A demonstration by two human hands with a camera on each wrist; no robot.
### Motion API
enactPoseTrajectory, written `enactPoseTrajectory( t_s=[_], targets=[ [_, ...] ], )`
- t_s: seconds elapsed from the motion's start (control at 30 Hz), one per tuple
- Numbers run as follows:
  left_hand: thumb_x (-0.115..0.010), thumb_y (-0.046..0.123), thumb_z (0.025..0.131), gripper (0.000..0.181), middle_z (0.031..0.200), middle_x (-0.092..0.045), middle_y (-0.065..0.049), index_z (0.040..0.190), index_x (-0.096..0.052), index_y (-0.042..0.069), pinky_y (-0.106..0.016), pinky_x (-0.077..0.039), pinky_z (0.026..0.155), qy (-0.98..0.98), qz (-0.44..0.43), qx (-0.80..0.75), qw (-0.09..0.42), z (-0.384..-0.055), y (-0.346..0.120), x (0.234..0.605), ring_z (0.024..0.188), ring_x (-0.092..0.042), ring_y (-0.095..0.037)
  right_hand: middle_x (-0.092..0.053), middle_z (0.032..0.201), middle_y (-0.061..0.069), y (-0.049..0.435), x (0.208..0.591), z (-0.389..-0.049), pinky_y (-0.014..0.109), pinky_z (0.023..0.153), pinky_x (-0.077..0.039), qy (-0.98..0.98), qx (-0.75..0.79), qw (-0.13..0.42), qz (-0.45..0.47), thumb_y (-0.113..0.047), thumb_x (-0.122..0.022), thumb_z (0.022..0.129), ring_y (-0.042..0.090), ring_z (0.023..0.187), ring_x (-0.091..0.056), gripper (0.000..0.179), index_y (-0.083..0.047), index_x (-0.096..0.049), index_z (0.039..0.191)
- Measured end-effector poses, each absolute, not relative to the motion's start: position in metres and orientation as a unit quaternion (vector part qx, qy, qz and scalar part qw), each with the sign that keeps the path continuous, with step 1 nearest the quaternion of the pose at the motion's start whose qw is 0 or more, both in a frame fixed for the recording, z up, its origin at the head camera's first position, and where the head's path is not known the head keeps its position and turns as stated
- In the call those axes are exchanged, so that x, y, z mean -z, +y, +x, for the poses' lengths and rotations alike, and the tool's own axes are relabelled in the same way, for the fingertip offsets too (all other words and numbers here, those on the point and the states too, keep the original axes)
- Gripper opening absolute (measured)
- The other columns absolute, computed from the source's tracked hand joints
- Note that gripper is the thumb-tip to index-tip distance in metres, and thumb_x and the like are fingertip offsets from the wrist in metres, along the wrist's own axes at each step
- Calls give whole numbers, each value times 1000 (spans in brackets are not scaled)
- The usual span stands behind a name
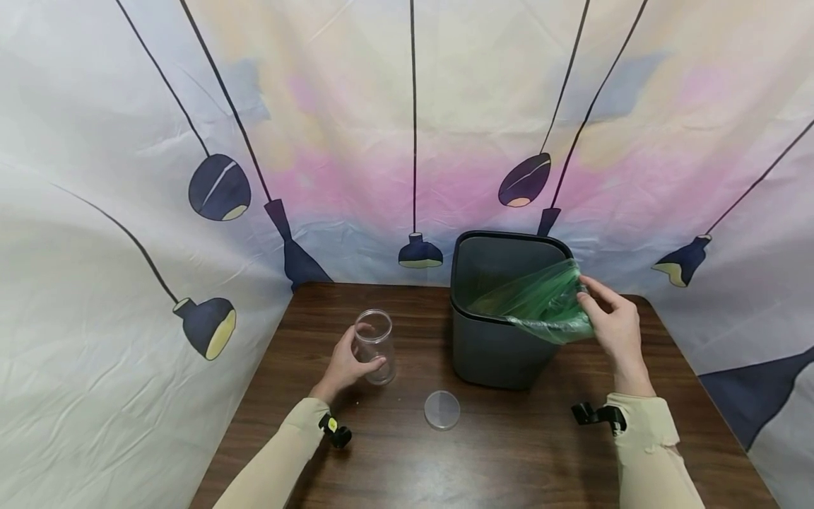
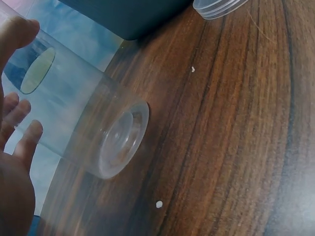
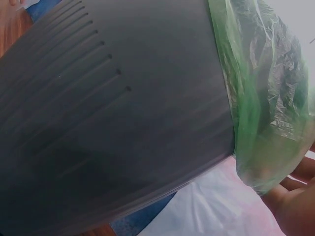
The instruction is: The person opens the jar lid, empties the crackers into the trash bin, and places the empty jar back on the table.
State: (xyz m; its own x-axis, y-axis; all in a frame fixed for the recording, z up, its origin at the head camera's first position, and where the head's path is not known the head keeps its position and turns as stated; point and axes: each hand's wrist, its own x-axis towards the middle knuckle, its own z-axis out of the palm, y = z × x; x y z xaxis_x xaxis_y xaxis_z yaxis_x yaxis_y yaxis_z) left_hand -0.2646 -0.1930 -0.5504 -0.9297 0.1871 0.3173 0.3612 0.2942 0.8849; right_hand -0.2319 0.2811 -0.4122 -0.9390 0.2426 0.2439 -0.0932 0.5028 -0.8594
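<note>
A clear plastic jar (image 1: 376, 353) without its lid stands at the left of the table, and my left hand (image 1: 342, 364) grips its side, thumb in front and fingers behind. In the left wrist view the jar (image 2: 86, 113) looks see-through and empty. On the right, my right hand (image 1: 615, 326) pinches the edge of a thin green trash bag (image 1: 553, 300). Part of that bag lies inside a dark grey trash bin (image 1: 492, 353), and part hangs over its right rim. In the right wrist view the bag (image 3: 261, 83) bunches beside the bin's ribbed wall (image 3: 147, 132); my fingertips are partly hidden.
A round clear lid (image 1: 441, 410) lies flat on the brown wooden table (image 1: 509, 456), between the jar and the bin. Small white crumbs (image 2: 159, 204) dot the tabletop near the jar. A fabric backdrop (image 1: 356, 177) printed with lamps hangs behind the table.
</note>
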Motion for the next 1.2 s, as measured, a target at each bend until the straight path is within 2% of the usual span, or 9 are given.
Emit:
enactPoseTrajectory(
  t_s=[0.17,0.4,0.63,1.0,1.2],
  targets=[
    [-86,5,69,74,131,-50,-31,129,-45,-9,-61,-35,105,-794,-176,578,67,-259,-193,540,122,-47,-48,-58,134,-4,281,411,-232,12,76,-43,-850,-498,167,-43,-44,-57,96,-10,109,-48,46,-26,-56,139],
    [-87,5,68,74,129,-52,-27,128,-47,-8,-62,-32,107,-795,-170,578,73,-257,-194,542,124,-47,-44,-59,133,-3,281,412,-233,11,75,-43,-850,-497,171,-39,-43,-58,96,-13,104,-47,46,-25,-57,138],
    [-88,6,68,75,131,-51,-30,129,-46,-9,-64,-28,109,-789,-170,587,68,-257,-195,545,127,-44,-48,-59,135,2,281,412,-233,12,75,-43,-852,-493,169,-43,-44,-57,96,-13,103,-47,46,-25,-57,138],
    [-88,5,68,77,133,-49,-32,130,-45,-12,-64,-27,109,-780,-175,598,60,-257,-198,545,128,-42,-48,-50,146,7,283,409,-232,11,80,-43,-851,-501,148,-44,-45,-56,96,2,120,-49,49,-26,-54,140],
    [-89,5,66,79,133,-50,-29,130,-45,-11,-55,-31,110,-781,-169,598,59,-257,-198,546,127,-46,-43,-49,147,10,283,409,-233,11,81,-43,-851,-501,151,-36,-43,-56,96,5,122,-50,49,-24,-53,141]
  ],
)
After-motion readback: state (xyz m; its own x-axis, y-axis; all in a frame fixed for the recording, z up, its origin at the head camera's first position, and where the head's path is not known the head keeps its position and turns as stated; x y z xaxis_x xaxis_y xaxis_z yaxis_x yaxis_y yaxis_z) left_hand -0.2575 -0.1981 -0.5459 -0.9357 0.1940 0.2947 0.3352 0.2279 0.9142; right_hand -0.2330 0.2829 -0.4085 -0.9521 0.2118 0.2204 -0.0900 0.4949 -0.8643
